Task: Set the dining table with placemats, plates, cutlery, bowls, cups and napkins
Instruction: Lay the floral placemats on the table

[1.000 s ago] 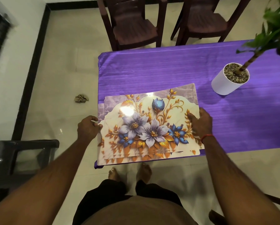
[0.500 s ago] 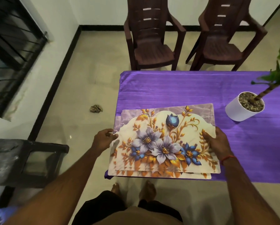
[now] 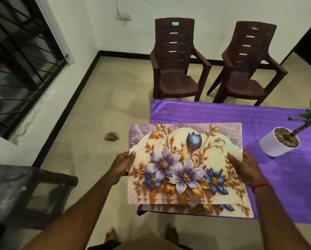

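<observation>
A stack of floral placemats [image 3: 185, 166], cream with purple and blue flowers and gold leaves, is lifted above the near left corner of the table [image 3: 241, 114], which wears a purple cloth. My left hand [image 3: 122, 164] grips the stack's left edge, thumb on top. My right hand [image 3: 246, 168] grips the right edge, thumb on the top mat. One placemat [image 3: 237, 212] lies lower, peeking out under the stack's near edge; whether it rests on the cloth I cannot tell.
A white pot with a green plant [image 3: 279, 144] stands on the table to the right. Two brown plastic chairs [image 3: 176, 60] [image 3: 248, 64] stand beyond the far edge. A dark stool [image 3: 25, 193] is at my left. A small scrap [image 3: 111, 136] lies on the floor.
The stack has risen off the table and come toward me, held at both edges. The view tilted up, showing more of the chairs and wall.
</observation>
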